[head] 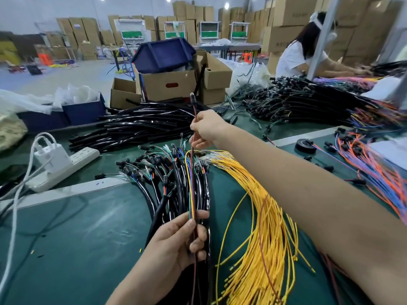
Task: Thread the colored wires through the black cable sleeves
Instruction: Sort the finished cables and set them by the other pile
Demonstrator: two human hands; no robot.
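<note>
My right hand (206,128) is stretched forward and pinches a thin bundle of colored wires (191,186) near its upper end, where a small black connector (192,96) sticks up. My left hand (176,241) grips the same bundle lower down, close to me, with the wires running taut between both hands. Under them lies a heap of sleeved harnesses with black connectors (167,172). A pile of empty black cable sleeves (136,126) lies farther back on the green table (77,238). A thick bunch of yellow wires (259,227) fans out below my right forearm.
A white power strip (63,168) with a plugged-in adapter sits at the left. Orange and blue wires (370,168) and a black tape roll (305,145) lie at the right. Cardboard boxes (169,84) stand behind the table. Another person (308,51) works at the far right beside finished harnesses (308,100).
</note>
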